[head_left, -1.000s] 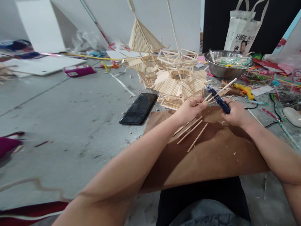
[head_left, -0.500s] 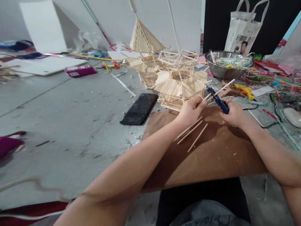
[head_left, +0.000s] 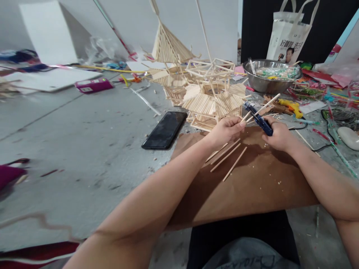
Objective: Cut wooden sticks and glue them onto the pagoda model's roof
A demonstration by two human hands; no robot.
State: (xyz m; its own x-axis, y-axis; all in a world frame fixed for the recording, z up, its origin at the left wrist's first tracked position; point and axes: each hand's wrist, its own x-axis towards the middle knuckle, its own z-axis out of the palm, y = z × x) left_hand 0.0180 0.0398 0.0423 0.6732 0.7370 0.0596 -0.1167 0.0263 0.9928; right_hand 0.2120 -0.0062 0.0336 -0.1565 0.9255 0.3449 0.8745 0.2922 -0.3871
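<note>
1. Thin wooden sticks (head_left: 268,103) are held up above the brown sheet (head_left: 252,190), in front of the stick model (head_left: 221,102); two seem to be held, but the count is partly hidden by fingers.
2. Left hand (head_left: 227,131): grip narrow, sticks pinched between thumb and fingers near their lower ends; upper ends left sticking out, up and to the right.
3. Right hand (head_left: 276,133): grip wrapped around the handles of the blue pliers (head_left: 263,124); tool head is laid across the sticks. Whether the wood is bitten by the blades cannot be told.
4. Handling, judged: sticks very light, stiff, dry-looking, not slippery; likely to be snapped if bent sideways. Best held close to the tool, so that little length is left to wobble.
5. Pliers judged heavier and rigid; best held by the handles, fingers kept clear of the head.
6. Loose sticks (head_left: 235,164) are laid on the sheet below the left hand; easily rolled, best picked up mid-length.
7. Model judged fragile, easily knocked; best lifted by its base, not by the roof edges.
</note>
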